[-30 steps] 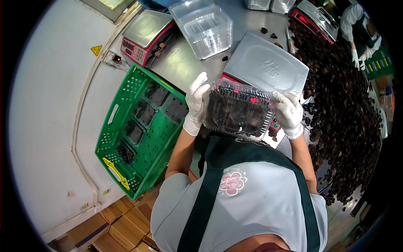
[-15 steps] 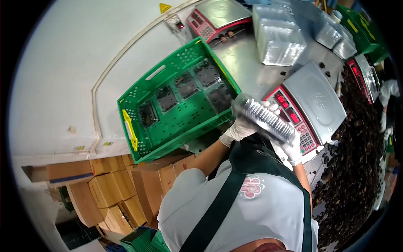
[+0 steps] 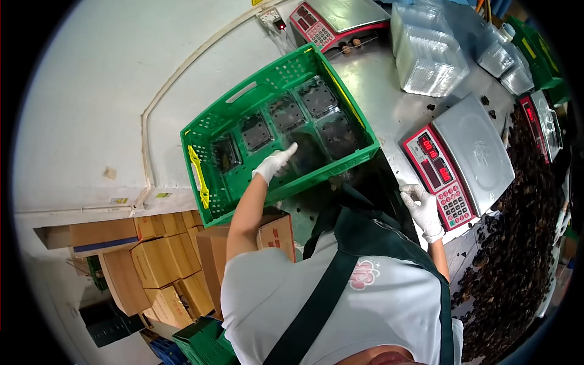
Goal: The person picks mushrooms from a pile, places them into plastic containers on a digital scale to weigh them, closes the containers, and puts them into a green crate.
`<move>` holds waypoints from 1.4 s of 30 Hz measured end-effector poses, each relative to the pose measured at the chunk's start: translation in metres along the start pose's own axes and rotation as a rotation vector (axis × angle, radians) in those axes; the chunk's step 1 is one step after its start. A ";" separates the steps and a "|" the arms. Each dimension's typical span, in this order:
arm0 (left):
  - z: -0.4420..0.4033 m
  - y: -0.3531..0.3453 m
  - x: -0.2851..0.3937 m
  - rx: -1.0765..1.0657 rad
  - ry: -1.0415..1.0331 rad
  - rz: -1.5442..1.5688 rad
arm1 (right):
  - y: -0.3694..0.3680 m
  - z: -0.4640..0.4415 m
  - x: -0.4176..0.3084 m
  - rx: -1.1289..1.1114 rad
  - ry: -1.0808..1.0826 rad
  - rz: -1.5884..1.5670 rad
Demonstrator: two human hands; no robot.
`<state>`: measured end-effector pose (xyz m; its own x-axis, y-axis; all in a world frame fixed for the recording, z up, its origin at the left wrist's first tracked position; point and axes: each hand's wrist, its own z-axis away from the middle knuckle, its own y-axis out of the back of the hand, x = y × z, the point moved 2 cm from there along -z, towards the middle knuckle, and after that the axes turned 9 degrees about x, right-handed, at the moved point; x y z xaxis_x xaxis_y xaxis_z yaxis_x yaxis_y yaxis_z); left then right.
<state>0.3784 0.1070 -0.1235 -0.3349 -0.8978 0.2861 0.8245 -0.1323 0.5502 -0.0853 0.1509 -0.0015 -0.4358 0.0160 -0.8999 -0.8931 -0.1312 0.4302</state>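
Note:
My left hand (image 3: 275,164), in a white glove, reaches into a green plastic crate (image 3: 234,204). Its thumb and fingers are at the edge of a clear plastic box (image 3: 308,152) with dark contents, blurred by motion. Several similar filled boxes, among them one clear box (image 3: 256,132), lie on the crate's floor. My right hand (image 3: 421,211), also gloved, is empty with loosely curved, parted fingers. It hovers at the left side of a red and silver scale (image 3: 465,161) whose red display is lit.
Stacked clear plastic trays (image 3: 429,58) stand on the metal table. A second scale (image 3: 337,21) is at the back, and a third scale (image 3: 541,125) at the right. A dark heap of small pieces (image 3: 505,261) covers the right side. Cardboard boxes (image 3: 161,261) are stacked at lower left.
The clear box has gone from between both hands into the crate with my left hand. My right hand has let go and stays near the scale. The view has shifted slightly.

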 end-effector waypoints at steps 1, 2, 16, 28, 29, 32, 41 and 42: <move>0.019 -0.001 0.005 0.160 -0.271 -0.323 | 0.000 0.001 0.001 -0.011 -0.019 0.002; 0.018 -0.006 0.009 0.077 -0.253 -0.453 | 0.001 0.003 0.002 -0.002 -0.022 0.002; 0.147 -0.024 0.289 0.694 -1.558 0.093 | 0.050 0.055 0.027 0.301 -0.086 0.121; 0.173 -0.165 0.457 0.595 -1.871 -0.830 | 0.066 0.159 0.047 0.705 -0.406 0.133; 0.167 -0.167 0.462 0.633 -1.886 -0.808 | 0.065 0.169 0.052 0.740 -0.448 0.144; 0.205 -0.168 0.452 0.624 -1.762 -0.829 | 0.059 0.198 0.068 0.826 -0.543 0.099; 0.226 -0.140 0.490 0.613 -1.820 -0.404 | 0.067 0.255 0.094 1.064 -0.769 0.182; 0.229 -0.134 0.496 0.605 -1.870 -0.239 | 0.070 0.260 0.101 1.150 -0.767 0.192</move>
<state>-0.0027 -0.2245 0.1246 -0.7063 0.6503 0.2798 0.5973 0.3352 0.7286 -0.2209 0.4008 -0.0437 -0.1783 0.6720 -0.7188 -0.2401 0.6787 0.6941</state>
